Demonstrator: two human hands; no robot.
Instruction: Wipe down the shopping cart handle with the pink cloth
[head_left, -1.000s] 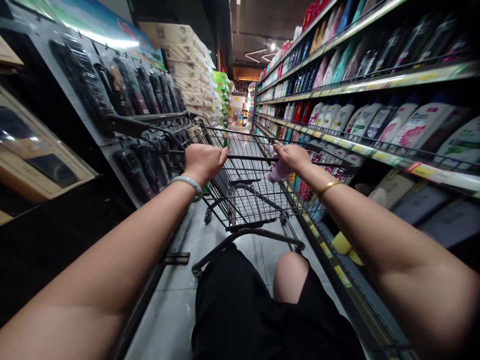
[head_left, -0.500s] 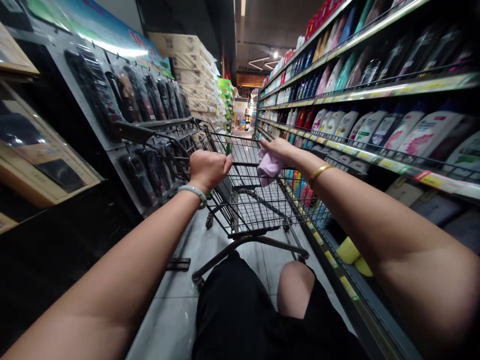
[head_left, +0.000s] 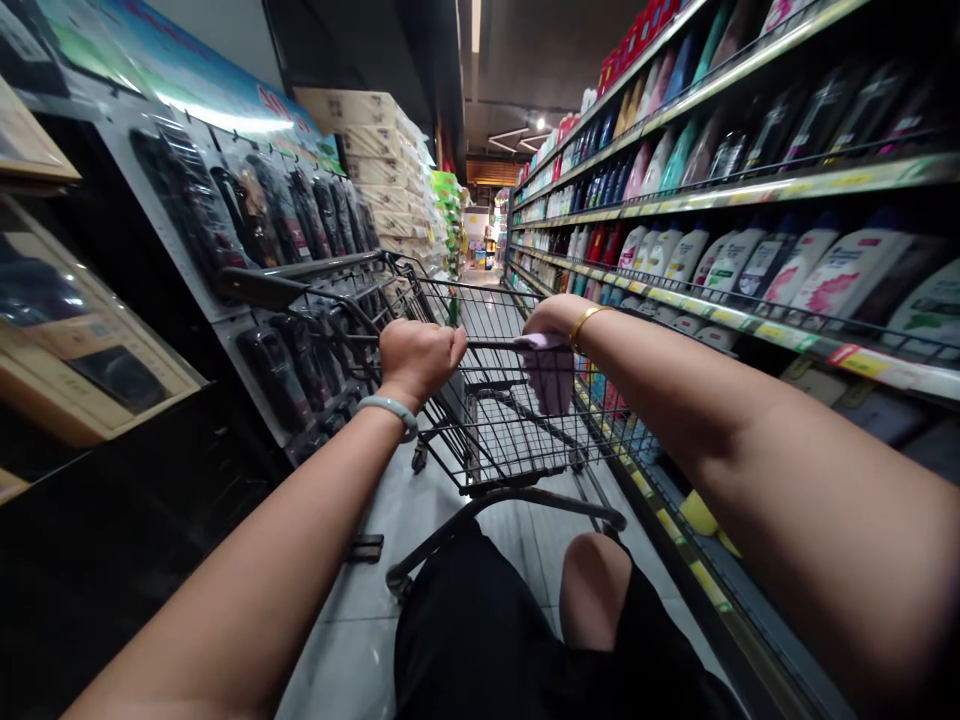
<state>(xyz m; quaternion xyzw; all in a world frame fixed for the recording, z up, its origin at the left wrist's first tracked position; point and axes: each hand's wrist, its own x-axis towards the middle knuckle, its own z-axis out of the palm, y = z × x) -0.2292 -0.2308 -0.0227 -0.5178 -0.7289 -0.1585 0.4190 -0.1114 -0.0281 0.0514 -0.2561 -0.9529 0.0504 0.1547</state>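
Observation:
A black wire shopping cart (head_left: 517,465) stands in front of me, tilted in my view. My left hand (head_left: 420,355) is closed around its handle bar (head_left: 491,345), with a pale bangle at the wrist. Farther right on the same bar, my right hand (head_left: 556,315) presses a light purple cloth (head_left: 550,380) against it. The cloth drapes over the bar and hangs down on the near side. Its fingertips are partly hidden behind the cloth and bar. A gold bracelet sits on that wrist. The cart basket shows its bare wire floor.
Shelves of shampoo-like bottles (head_left: 847,270) line the right side, close to the cart. On the left hang packaged dark items (head_left: 292,205) on a rack, with stacked wrapped packs (head_left: 386,165) beyond. A tiled floor (head_left: 352,650) runs down the aisle.
My right hand has lowered and turned over the handle bar, and the cloth now hangs from the bar instead of being bunched beneath the hand. My left hand keeps its grip.

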